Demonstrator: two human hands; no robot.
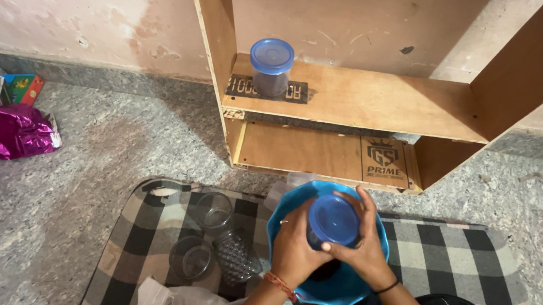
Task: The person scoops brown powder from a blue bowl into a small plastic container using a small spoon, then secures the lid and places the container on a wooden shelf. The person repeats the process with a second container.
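Held the blue-lidded jar [332, 222] tight in left hand [293, 252] and right hand [363, 250], fingers curled round it over the blue bowl [335, 284]; might slip and spill.

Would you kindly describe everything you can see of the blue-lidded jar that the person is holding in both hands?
The jar is small and round, with a blue plastic lid seen nearly from above. Its body is mostly hidden by the fingers; the little that shows looks dark, so its contents cannot be told. It is held about upright over a blue bowl, above a checked mat. The left hand wraps its left side, and the right hand grips its right side, with fingers curling over the lid's edge. The lid appears to be on.
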